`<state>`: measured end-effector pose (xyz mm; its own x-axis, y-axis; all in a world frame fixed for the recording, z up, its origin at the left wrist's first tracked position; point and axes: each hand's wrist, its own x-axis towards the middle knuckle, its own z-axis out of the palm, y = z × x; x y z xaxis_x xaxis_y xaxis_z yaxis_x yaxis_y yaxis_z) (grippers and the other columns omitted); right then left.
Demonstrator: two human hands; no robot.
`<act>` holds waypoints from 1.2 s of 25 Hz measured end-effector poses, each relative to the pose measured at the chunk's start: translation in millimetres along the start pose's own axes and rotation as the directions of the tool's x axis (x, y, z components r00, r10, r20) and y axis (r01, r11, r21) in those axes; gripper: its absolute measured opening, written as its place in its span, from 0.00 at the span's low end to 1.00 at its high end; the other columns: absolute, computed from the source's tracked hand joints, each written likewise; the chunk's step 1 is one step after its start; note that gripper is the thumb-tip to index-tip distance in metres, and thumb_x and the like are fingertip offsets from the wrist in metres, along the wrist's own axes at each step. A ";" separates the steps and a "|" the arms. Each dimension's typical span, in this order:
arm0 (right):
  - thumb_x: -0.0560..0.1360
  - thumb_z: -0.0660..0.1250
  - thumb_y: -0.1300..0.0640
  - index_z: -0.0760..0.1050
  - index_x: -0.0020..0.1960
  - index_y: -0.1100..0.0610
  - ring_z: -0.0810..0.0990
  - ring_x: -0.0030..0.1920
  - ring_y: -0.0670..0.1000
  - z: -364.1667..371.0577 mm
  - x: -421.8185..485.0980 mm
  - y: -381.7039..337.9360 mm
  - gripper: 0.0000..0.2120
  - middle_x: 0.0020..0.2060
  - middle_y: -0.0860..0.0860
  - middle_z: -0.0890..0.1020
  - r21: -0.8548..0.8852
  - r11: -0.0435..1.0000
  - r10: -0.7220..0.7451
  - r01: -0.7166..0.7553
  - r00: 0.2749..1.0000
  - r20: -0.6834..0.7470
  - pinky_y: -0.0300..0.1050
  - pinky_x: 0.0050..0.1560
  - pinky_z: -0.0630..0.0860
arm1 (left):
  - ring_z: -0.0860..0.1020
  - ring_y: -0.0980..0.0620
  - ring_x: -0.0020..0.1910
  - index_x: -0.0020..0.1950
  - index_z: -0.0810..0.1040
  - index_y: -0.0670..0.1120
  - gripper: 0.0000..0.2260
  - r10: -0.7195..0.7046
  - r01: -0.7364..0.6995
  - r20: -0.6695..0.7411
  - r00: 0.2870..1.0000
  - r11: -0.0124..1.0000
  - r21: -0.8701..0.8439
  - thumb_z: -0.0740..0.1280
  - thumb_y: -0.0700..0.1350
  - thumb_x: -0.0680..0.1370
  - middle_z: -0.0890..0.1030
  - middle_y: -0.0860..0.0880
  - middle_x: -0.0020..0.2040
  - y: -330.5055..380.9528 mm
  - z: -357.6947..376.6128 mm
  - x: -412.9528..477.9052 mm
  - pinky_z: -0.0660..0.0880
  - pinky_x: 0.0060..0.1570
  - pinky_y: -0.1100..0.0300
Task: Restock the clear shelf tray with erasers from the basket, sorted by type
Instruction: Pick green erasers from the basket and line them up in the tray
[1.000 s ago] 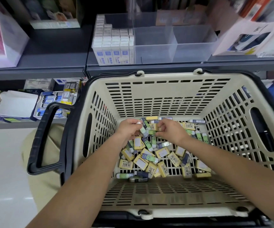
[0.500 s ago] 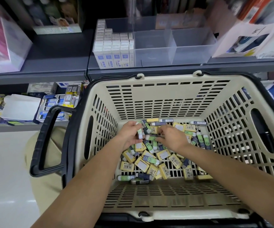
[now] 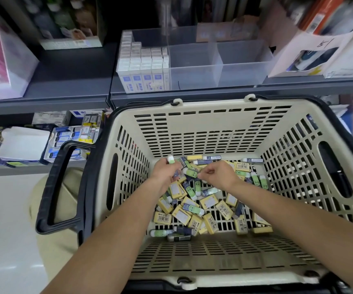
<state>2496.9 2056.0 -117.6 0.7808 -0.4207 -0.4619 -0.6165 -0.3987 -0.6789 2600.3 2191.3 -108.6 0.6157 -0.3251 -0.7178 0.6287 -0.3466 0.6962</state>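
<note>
- The left hand (image 3: 163,174) gripped a clutch of green erasers (image 3: 170,160), one tip poking up past the knuckles.
- The right hand (image 3: 219,175) was curled, apparently pinching the end of another green eraser (image 3: 189,172) that lay crosswise between the two hands.
- Both hands were low in the basket (image 3: 213,103); the clear tray (image 3: 241,70) sat on the shelf (image 3: 192,94) ahead and above, its unfilled compartments nearer the right hand.
</note>
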 end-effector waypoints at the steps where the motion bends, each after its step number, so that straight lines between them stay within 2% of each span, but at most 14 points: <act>1: 0.72 0.71 0.53 0.82 0.43 0.56 0.80 0.40 0.50 -1.8 -1.8 -0.5 0.06 0.39 0.52 0.83 0.100 0.994 0.031 -0.031 0.999 -0.006 0.41 0.41 0.75 | 0.76 0.51 0.39 0.49 0.71 0.42 0.04 0.000 0.000 0.025 1.000 1.000 -0.007 0.65 0.36 0.77 0.76 0.45 0.44 -0.1 0.4 -0.2 0.73 0.34 0.62; 4: 0.71 0.72 0.57 0.80 0.42 0.56 0.77 0.35 0.46 -6.7 -6.8 -8.8 0.03 0.35 0.52 0.81 0.259 0.965 0.021 -0.032 0.999 0.047 0.35 0.39 0.74 | 0.79 0.52 0.39 0.50 0.73 0.41 0.04 0.045 -0.048 0.131 0.990 0.999 0.016 0.66 0.36 0.76 0.79 0.45 0.44 3.7 4.9 -7.1 0.77 0.36 0.62; 5: 0.71 0.72 0.58 0.80 0.44 0.57 0.77 0.35 0.46 -10.4 -7.8 -13.6 0.03 0.35 0.51 0.80 0.259 0.966 -0.012 -0.001 0.999 0.051 0.35 0.40 0.75 | 0.79 0.52 0.38 0.51 0.74 0.41 0.06 0.078 -0.085 0.153 0.985 0.996 0.040 0.67 0.36 0.76 0.79 0.45 0.44 6.9 7.1 -9.7 0.77 0.36 0.62; 7: 0.71 0.71 0.61 0.79 0.46 0.56 0.76 0.38 0.47 -22.6 -7.0 -25.3 0.04 0.37 0.52 0.79 0.213 0.972 -0.101 0.099 0.995 -0.001 0.42 0.45 0.76 | 0.78 0.52 0.36 0.53 0.73 0.40 0.08 0.149 -0.171 0.203 0.968 0.980 0.097 0.68 0.35 0.75 0.78 0.44 0.42 17.2 13.1 -17.4 0.77 0.38 0.60; 9: 0.72 0.70 0.62 0.78 0.44 0.54 0.75 0.37 0.48 -37.7 -7.4 -39.0 0.04 0.36 0.50 0.78 0.144 0.968 -0.201 0.207 0.978 -0.055 0.44 0.44 0.76 | 0.78 0.53 0.35 0.51 0.74 0.40 0.06 0.224 -0.260 0.226 0.948 0.955 0.140 0.68 0.36 0.75 0.78 0.46 0.40 31.9 17.7 -25.2 0.77 0.36 0.62; 12: 0.72 0.70 0.62 0.76 0.44 0.55 0.75 0.35 0.46 -54.9 -12.1 -60.0 0.04 0.34 0.47 0.77 0.150 0.951 -0.268 0.272 0.962 -0.050 0.38 0.41 0.74 | 0.78 0.55 0.36 0.51 0.76 0.42 0.04 0.312 -0.359 0.254 0.916 0.918 0.168 0.64 0.40 0.78 0.79 0.47 0.42 58.8 18.5 -42.5 0.76 0.32 0.68; 14: 0.72 0.70 0.63 0.76 0.45 0.56 0.76 0.36 0.44 -67.4 -17.5 -77.1 0.04 0.35 0.47 0.77 0.192 0.932 -0.306 0.309 0.951 -0.046 0.35 0.41 0.74 | 0.79 0.56 0.39 0.50 0.76 0.42 0.04 0.342 -0.392 0.268 0.901 0.906 0.162 0.63 0.41 0.79 0.79 0.46 0.44 77.6 12.8 -55.3 0.77 0.35 0.68; 16: 0.71 0.70 0.65 0.77 0.43 0.56 0.77 0.34 0.40 -87.1 -22.3 -101.4 0.06 0.35 0.47 0.78 0.231 0.885 -0.397 0.405 0.914 -0.083 0.30 0.39 0.74 | 0.80 0.55 0.42 0.48 0.78 0.45 0.04 0.464 -0.516 0.270 0.844 0.839 0.171 0.63 0.40 0.79 0.80 0.47 0.45 98.5 3.2 -67.6 0.79 0.41 0.64; 18: 0.70 0.71 0.67 0.77 0.42 0.55 0.76 0.31 0.38 -111.0 -22.9 -130.6 0.08 0.34 0.47 0.78 0.235 0.837 -0.474 0.494 0.870 -0.139 0.29 0.36 0.74 | 0.80 0.52 0.45 0.49 0.78 0.48 0.04 0.631 -0.668 0.221 0.743 0.719 0.192 0.65 0.40 0.77 0.81 0.49 0.46 123.5 -8.0 -77.3 0.78 0.48 0.58; 20: 0.70 0.71 0.66 0.78 0.42 0.56 0.76 0.31 0.39 -132.1 -16.6 -159.2 0.07 0.34 0.48 0.79 0.196 0.815 -0.511 0.545 0.836 -0.199 0.30 0.37 0.74 | 0.79 0.53 0.46 0.51 0.78 0.48 0.06 0.743 -0.749 0.122 0.659 0.632 0.199 0.67 0.40 0.76 0.81 0.51 0.46 145.8 -17.4 -79.5 0.76 0.50 0.59; 23: 0.70 0.72 0.61 0.79 0.40 0.54 0.78 0.37 0.44 -154.5 7.7 -194.6 0.04 0.36 0.51 0.82 0.020 0.807 -0.548 0.591 0.760 -0.349 0.37 0.45 0.76 | 0.77 0.57 0.46 0.55 0.78 0.45 0.09 0.797 -0.770 -0.028 0.604 0.592 0.240 0.68 0.40 0.75 0.80 0.54 0.46 161.8 -24.3 -69.4 0.74 0.49 0.68; 25: 0.69 0.72 0.59 0.79 0.39 0.51 0.80 0.40 0.47 -161.9 27.3 -208.7 0.04 0.37 0.51 0.83 -0.078 0.825 -0.538 0.559 0.738 -0.407 0.43 0.49 0.76 | 0.76 0.59 0.45 0.54 0.79 0.46 0.08 0.799 -0.764 -0.093 0.594 0.596 0.246 0.68 0.40 0.75 0.79 0.54 0.45 160.5 -26.4 -60.2 0.72 0.48 0.71; 28: 0.70 0.71 0.55 0.78 0.40 0.48 0.81 0.41 0.46 -156.2 53.4 -213.9 0.03 0.37 0.48 0.83 -0.218 0.863 -0.504 0.455 0.791 -0.347 0.40 0.47 0.76 | 0.77 0.65 0.42 0.45 0.77 0.58 0.11 0.805 -0.777 -0.116 0.582 0.593 0.211 0.69 0.40 0.75 0.79 0.59 0.42 152.7 -29.8 -51.4 0.72 0.45 0.74; 30: 0.71 0.71 0.54 0.79 0.42 0.49 0.80 0.42 0.46 -145.6 65.1 -213.5 0.01 0.39 0.47 0.84 -0.253 0.871 -0.479 0.421 0.844 -0.242 0.40 0.44 0.75 | 0.77 0.68 0.41 0.45 0.76 0.60 0.12 0.810 -0.784 -0.137 0.570 0.586 0.207 0.70 0.41 0.74 0.79 0.61 0.42 151.0 -32.6 -46.2 0.71 0.43 0.77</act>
<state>2664.5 1995.1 80.4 0.9295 -0.3614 0.0734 -0.2334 -0.7307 -0.6415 2682.3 2182.7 30.0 0.9252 -0.3459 0.1561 -0.2121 -0.1302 0.9685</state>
